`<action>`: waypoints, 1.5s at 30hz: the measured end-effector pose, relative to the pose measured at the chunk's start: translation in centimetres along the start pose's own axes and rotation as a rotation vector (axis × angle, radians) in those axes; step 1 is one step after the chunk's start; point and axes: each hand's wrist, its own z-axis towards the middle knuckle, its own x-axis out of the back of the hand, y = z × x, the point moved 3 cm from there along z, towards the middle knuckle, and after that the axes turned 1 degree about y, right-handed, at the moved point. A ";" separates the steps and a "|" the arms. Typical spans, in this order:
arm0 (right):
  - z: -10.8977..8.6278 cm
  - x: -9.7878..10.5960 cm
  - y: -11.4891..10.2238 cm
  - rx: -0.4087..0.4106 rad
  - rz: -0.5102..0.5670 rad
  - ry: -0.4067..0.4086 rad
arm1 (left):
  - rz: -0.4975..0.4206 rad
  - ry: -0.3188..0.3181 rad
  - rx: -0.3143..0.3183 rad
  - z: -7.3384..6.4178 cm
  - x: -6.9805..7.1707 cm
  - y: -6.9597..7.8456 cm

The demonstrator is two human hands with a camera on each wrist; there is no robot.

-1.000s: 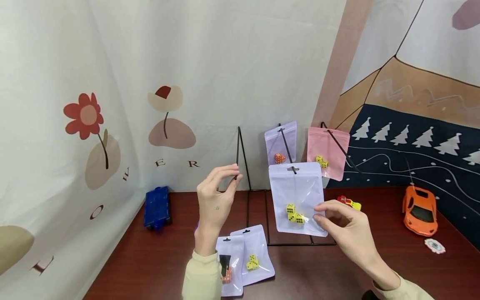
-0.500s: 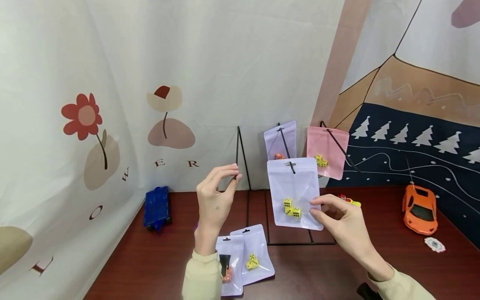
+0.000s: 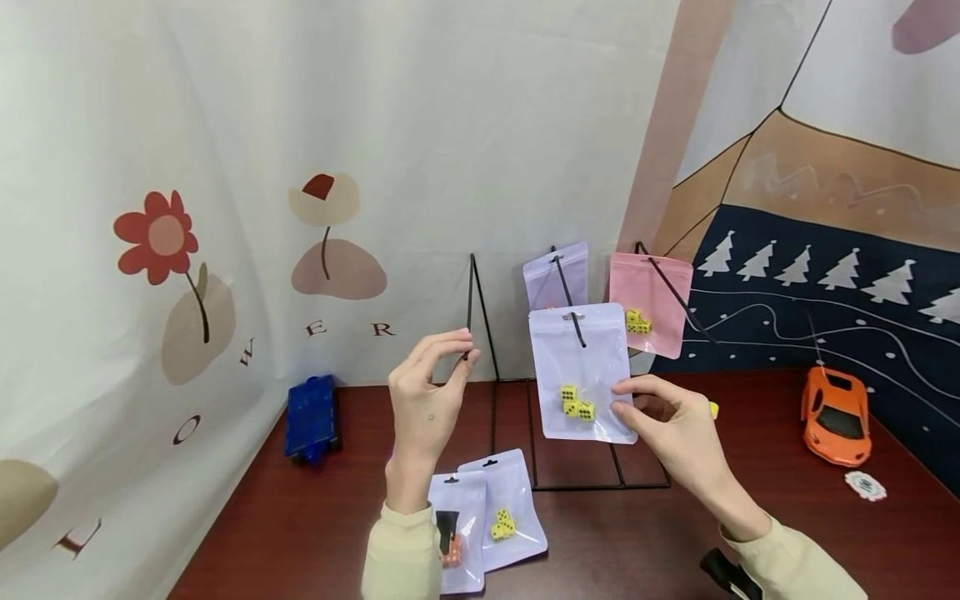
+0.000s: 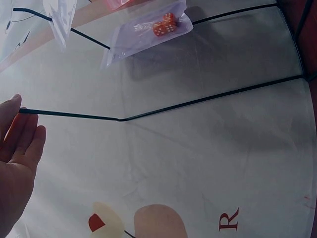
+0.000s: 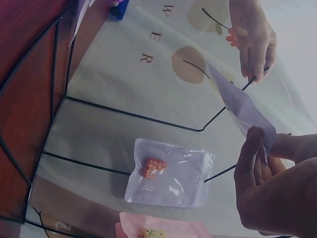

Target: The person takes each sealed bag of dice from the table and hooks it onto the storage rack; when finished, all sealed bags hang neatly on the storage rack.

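My left hand pinches the tip of the left prong of a black wire display rack. By its lower right edge, my right hand pinches a lilac zip bag holding yellow dice. The middle prong passes through this bag's hang hole, and its tip sticks out in front. Farther back on the same prong hangs another lilac bag; its orange dice show in the left wrist view. A pink bag with yellow dice hangs on the right prong.
Two lilac bags lie overlapping on the table: one with yellow dice, one with orange dice. A blue toy stands left. An orange toy car and a poker chip are at right.
My right hand has moved the bag up and leftward in view, farther back along the middle prong; it now covers more of the lilac bag behind. The left hand keeps its pinch.
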 end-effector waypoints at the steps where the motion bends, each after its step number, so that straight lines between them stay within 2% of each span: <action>1: 0.1 0.0 0.1 -0.002 -0.005 -0.001 | -0.001 0.000 0.001 0.0 0.0 0.0; 17: 1.2 0.0 0.2 0.021 -0.005 -0.001 | -0.012 -0.005 -0.007 0.0 -0.2 0.1; 29: 2.3 -0.4 0.8 -0.010 -0.008 0.017 | -0.009 -0.001 -0.002 0.1 0.0 0.1; 38: 2.7 -0.6 -1.8 -0.024 -0.062 0.004 | -0.011 0.007 -0.003 0.1 0.2 0.1; 45: 3.2 -0.6 0.7 -0.024 -0.001 0.017 | -0.010 0.009 -0.006 0.0 0.1 0.1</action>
